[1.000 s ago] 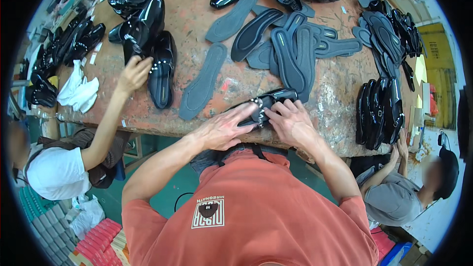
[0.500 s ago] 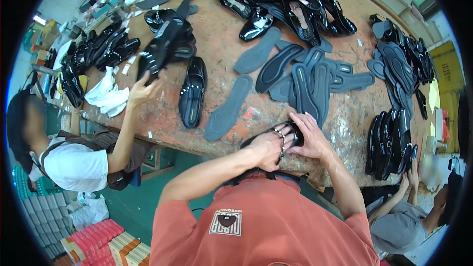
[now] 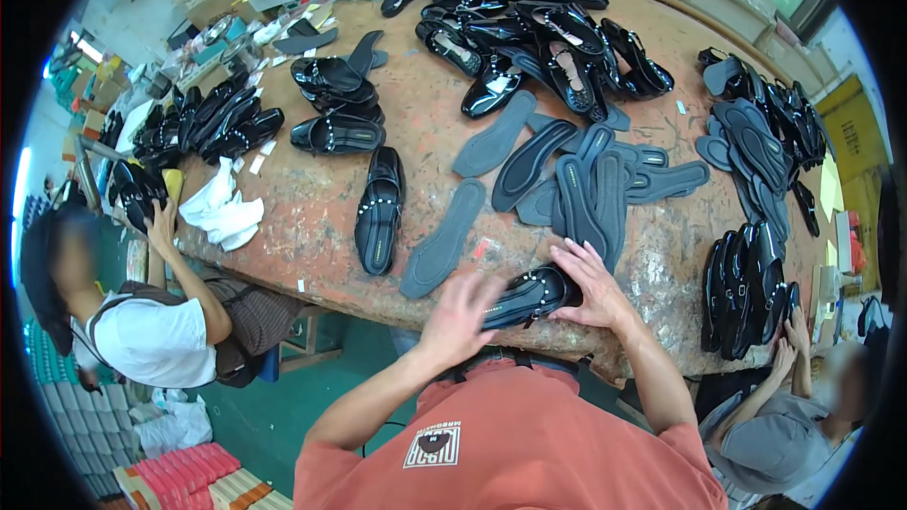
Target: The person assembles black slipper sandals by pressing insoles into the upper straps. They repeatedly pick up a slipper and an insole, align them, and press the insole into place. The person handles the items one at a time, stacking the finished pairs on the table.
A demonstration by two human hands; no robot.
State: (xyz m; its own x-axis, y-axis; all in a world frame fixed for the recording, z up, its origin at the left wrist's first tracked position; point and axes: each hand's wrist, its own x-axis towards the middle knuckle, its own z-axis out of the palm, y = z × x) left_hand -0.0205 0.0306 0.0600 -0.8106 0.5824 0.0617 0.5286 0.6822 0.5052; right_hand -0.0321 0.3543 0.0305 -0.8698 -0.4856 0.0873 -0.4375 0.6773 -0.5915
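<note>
A black patent shoe [image 3: 525, 300] with a studded strap lies on its sole at the table's near edge, its toe to the right. An insole shows inside it. My right hand [image 3: 590, 288] is closed round the toe end, fingers over the far side and thumb toward me. At the heel end, my left hand [image 3: 457, 323] is smeared by motion, so its fingers are not clear. Just beyond it rests a loose grey insole [image 3: 444, 238]. Another studded black shoe [image 3: 381, 212] stands farther left, its heel end toward me.
Several grey insoles [image 3: 590, 184] are heaped ahead of my right hand, with a pile of black shoes [image 3: 529, 33] behind. A white cloth [image 3: 222, 208] lies at left. Co-workers sit at both sides: one handles a shoe [image 3: 138, 196] at left, another has hands [image 3: 792, 345] near upright shoes [image 3: 744, 291].
My left hand has moved left off the shoe's strap toward its heel, while my right hand stays on the toe. The left co-worker's raised hand has drawn back from the shoes on the table.
</note>
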